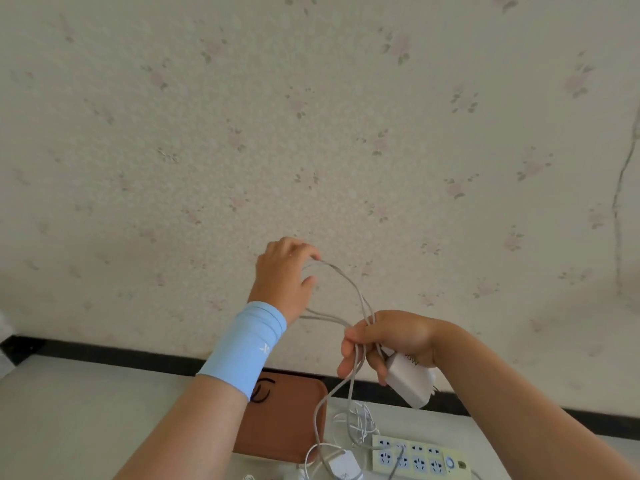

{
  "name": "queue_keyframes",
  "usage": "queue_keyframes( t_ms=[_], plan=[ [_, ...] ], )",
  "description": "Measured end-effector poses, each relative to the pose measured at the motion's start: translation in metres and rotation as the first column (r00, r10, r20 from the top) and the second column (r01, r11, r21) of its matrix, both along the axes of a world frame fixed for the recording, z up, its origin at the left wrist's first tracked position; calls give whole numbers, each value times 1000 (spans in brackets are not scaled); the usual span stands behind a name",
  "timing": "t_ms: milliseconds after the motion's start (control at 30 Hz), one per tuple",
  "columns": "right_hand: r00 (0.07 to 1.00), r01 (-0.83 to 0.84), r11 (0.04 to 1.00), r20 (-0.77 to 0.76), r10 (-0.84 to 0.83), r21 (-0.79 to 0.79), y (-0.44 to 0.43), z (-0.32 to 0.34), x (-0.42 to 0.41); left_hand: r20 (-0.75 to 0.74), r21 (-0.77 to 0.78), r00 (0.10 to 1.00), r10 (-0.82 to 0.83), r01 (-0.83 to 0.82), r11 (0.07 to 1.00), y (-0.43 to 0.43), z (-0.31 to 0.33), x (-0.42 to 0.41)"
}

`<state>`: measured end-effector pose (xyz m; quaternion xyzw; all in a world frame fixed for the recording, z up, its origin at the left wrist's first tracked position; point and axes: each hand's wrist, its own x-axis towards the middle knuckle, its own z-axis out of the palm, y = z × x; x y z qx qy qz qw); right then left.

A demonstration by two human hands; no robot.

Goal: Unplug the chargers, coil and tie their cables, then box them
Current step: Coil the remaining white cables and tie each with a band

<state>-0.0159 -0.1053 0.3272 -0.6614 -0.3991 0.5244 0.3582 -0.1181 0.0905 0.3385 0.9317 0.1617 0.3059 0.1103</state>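
My right hand point(388, 341) is raised in front of the wall and grips a white charger block point(410, 382) together with several loops of its grey cable point(353, 289). My left hand point(287, 271), with a light blue wristband, is higher and to the left, pinching the far end of the cable loop between fingers and thumb. The cable's loose end hangs down toward the table. A second white charger point(343, 465) lies on the table beside a pale green power strip point(415, 455). More white cable point(360, 420) lies tangled behind the strip.
A brown tray-like box point(287, 417) sits on the white table point(69, 427) under my left forearm. The floral wallpapered wall point(311, 133) stands just behind the table, with a black strip along its base.
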Motion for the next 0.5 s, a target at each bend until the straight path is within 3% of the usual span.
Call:
queue_keyframes(
  t_ms=[67, 167, 233, 300, 400, 500],
  plan=[
    [997, 59, 998, -59, -57, 26, -1, 2, 2, 23, -116, 979, -203, 204, 972, -16, 8, -1],
    [987, 126, 989, -111, -118, 72, -3, 6, 2, -203, -413, 905, -374, 267, 871, -39, 7, -2],
    [983, 154, 984, -111, -144, 89, -4, 7, 3, -347, -402, 858, -380, 230, 886, -42, 1, 1],
    [987, 145, 986, -80, -139, 80, -4, 6, 3, -391, -352, 858, -333, 195, 916, -38, 2, 2],
    [997, 80, 996, -8, -80, 41, -3, 8, 3, -357, -216, 898, -257, 189, 958, -31, 8, 3],
    [996, -43, 998, 78, 47, -51, -3, 7, 3, -179, -75, 955, -235, 225, 971, -15, 6, 2]
  ],
)
